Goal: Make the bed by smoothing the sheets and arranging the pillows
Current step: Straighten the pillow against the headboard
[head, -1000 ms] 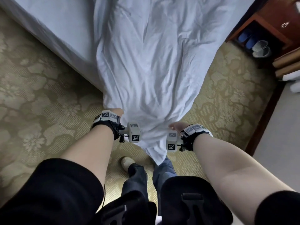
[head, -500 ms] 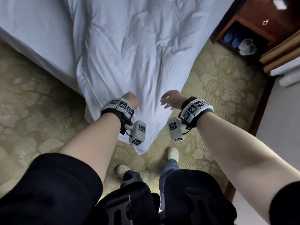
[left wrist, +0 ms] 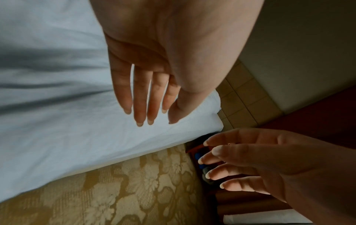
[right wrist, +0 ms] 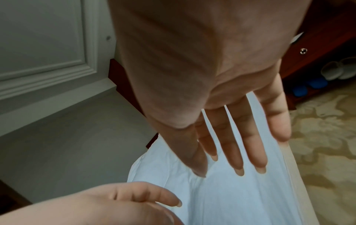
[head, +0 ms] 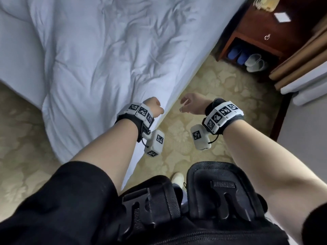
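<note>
Over the bed's near corner lies the crumpled white cotton duvet, its edge hanging down toward the patterned beige carpet. Both the left hand and the right hand hover above it, fingers straight and slightly spread, holding nothing. Soft, light and limp, it probably handles best pinched at its hanging edge or corner, then pulled taut.

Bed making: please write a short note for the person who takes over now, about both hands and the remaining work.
Left hand: open, fingers straight above the white duvet, holding nothing.
Right hand: open, empty, beside the duvet's edge, over the carpet.
Duvet: spread over the bed, a corner hanging toward the floor, many creases visible.
Done: duvet laid out.
Left: smooth the creases, arrange the pillows; no pillow can be seen in these views.
</note>
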Available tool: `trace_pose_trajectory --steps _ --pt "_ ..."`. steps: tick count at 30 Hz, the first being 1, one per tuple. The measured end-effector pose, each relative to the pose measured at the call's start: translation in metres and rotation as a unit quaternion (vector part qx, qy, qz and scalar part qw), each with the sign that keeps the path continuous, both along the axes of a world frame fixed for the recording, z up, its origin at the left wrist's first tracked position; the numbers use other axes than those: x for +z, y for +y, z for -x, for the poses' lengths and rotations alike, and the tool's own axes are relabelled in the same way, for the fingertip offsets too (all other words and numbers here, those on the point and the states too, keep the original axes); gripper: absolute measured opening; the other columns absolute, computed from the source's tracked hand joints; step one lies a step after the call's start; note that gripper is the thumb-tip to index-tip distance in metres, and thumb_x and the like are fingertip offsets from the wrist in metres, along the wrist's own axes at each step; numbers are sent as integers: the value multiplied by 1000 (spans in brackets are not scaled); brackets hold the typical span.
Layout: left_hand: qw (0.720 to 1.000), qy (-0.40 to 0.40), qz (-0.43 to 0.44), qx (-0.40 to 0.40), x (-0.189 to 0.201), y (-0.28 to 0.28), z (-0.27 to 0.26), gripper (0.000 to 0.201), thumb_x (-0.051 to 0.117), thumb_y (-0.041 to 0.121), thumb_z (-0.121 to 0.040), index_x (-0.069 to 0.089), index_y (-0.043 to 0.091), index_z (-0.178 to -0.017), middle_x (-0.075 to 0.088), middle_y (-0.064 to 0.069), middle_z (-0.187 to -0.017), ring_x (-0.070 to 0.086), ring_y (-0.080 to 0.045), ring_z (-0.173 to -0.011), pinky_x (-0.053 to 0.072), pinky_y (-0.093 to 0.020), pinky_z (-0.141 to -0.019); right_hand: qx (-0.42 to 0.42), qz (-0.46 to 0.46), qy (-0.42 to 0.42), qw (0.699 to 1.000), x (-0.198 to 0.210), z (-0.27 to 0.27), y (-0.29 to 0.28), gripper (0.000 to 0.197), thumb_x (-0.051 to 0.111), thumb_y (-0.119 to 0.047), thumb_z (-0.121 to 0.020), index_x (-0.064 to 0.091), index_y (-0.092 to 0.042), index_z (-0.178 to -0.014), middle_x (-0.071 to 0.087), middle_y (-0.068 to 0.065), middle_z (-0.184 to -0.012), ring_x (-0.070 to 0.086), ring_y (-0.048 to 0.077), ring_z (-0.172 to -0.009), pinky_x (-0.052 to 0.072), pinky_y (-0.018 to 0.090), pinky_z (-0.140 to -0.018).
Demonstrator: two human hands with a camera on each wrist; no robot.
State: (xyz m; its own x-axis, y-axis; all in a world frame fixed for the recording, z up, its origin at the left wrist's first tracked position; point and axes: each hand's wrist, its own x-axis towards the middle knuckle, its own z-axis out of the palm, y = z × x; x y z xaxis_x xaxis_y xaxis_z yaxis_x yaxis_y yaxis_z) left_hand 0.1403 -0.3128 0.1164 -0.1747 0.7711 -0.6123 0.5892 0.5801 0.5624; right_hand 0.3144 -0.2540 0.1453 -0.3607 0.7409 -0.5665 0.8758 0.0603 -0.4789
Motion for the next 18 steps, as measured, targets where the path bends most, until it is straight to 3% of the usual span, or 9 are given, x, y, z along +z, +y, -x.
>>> trace_pose_trajectory --steps 6,12,18 --pt "998 -19 -58 1 13 68 -47 25 57 13 -85 56 17 -109 66 -8 -108 67 -23 -96 55 -38 -88 14 -8 15 1000 9 -52 65 31 68 -27 -83 60 -16 -111 63 1 -104 58 17 -93 48 30 -81" --pt "997 -20 -65 -39 18 159 -64 24 58 13 -84 55 18 -108 66 -7 -108 66 -22 -98 55 -38 -89 7 0 22 1000 10 -70 149 31 66 -26 -84 58 -16 -113 63 0 -101 59 17 -91 46 28 -77" --pt "993 -17 -92 -66 24 285 -61 30 58 13 -84 55 15 -115 64 -6 -112 64 -23 -100 54 -39 -90 -2 -9 11 1000 17 -62 260 31 65 -26 -85 59 -17 -114 63 -1 -101 58 15 -90 44 25 -76"
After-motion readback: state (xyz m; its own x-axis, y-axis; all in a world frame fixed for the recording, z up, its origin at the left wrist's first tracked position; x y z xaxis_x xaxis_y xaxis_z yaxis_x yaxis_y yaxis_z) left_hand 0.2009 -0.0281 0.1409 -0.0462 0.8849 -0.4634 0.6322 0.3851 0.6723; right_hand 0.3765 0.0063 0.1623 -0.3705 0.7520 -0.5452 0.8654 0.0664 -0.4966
